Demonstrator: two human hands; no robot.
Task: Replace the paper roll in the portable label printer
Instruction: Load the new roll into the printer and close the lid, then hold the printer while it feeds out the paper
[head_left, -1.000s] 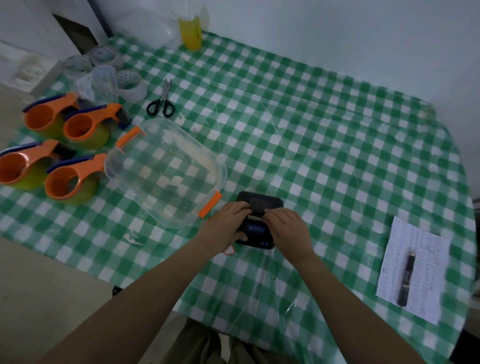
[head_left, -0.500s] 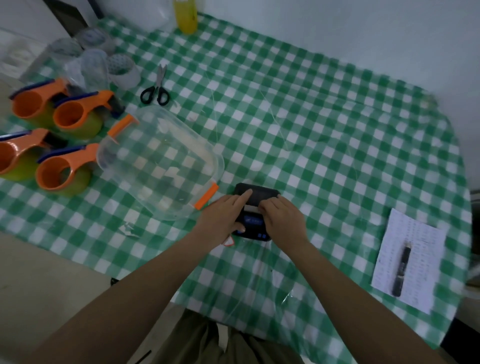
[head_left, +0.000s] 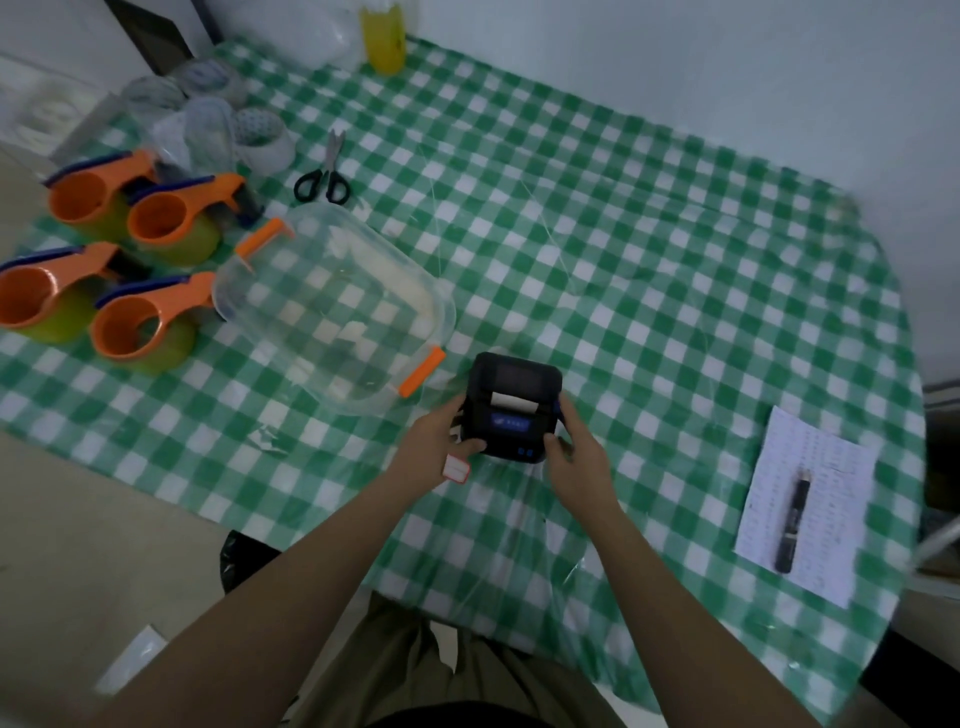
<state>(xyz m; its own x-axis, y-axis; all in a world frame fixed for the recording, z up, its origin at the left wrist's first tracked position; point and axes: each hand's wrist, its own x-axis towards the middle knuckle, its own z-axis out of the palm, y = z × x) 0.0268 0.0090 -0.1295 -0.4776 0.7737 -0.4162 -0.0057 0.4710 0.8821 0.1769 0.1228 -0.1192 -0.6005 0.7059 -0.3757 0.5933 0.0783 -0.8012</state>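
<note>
Both hands clamp the label printer (head_left: 511, 405) on the worktop (head_left: 675, 291): left hand (head_left: 441, 441) and right hand (head_left: 574, 452) grip its sides. White paper (head_left: 511, 401) shows at slot. Likely closing/checking step; next, confirm the cover is latched.

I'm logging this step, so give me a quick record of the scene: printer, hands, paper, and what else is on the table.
printer: black, on the checked table, between both hands
left hand: grips printer's left side
right hand: grips printer's right side
printer paper: white strip shows at slot
label: by left hand
left of printer: clear box, scissors
right: sheet with pen
</note>
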